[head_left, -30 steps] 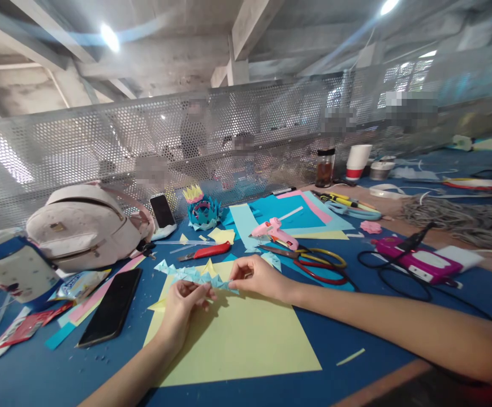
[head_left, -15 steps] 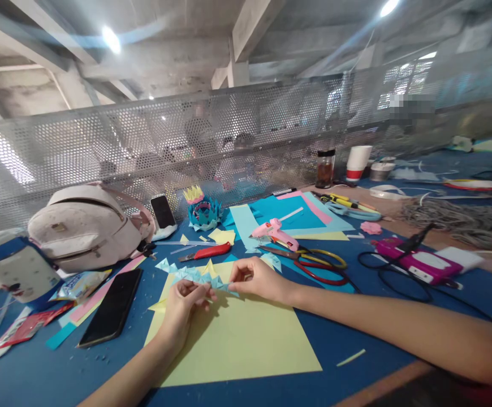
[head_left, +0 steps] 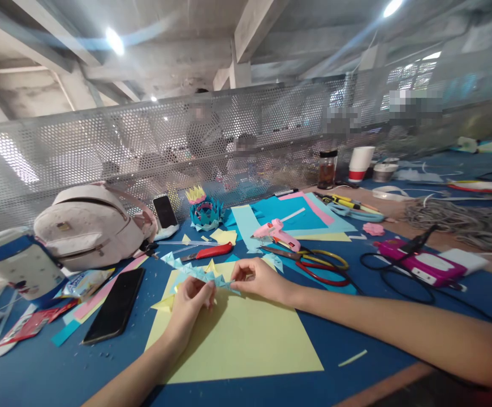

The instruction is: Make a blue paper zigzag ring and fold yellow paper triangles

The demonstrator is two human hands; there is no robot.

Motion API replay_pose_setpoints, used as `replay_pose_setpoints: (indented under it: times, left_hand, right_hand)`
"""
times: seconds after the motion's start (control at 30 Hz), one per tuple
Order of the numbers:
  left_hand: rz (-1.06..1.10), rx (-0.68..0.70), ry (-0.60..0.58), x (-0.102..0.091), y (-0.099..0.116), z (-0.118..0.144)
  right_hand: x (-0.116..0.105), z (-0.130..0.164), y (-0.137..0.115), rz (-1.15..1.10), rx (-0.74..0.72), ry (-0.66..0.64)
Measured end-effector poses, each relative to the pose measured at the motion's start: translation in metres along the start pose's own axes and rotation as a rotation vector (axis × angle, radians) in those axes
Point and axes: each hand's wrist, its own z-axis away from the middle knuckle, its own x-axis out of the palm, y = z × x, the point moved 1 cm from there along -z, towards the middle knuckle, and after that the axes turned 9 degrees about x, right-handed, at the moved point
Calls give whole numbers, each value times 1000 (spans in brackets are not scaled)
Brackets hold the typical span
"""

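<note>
While our left hand (head_left: 190,298) and right hand (head_left: 258,278) pinch the folded blue paper chain (head_left: 195,273) closed-fingered above the yellow sheet (head_left: 246,339), we judge small, even tucks keep its points aligned.

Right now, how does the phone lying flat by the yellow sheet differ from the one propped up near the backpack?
The flat phone lies face up on the blue table, close to the left hand; the propped phone leans upright beside the backpack, farther back. The flat phone partly overlaps pink and blue paper strips; the propped phone stands on a white base. Both screens are dark.
</note>
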Motion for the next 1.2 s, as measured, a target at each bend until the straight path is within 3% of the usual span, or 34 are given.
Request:
replay_pose_setpoints:
  times: [0.17,0.57,1.2]
  left_hand:
    - [37,-15,-19,1,2,1]
    - [-216,-19,6,1,9,-3]
    - [-199,-25,31,1,4,-1]
  right_hand:
    - [-1,0,0,9,-16,-7]
    - [6,7,-5,60,-14,-26]
    - [9,9,-4,62,-39,-38]
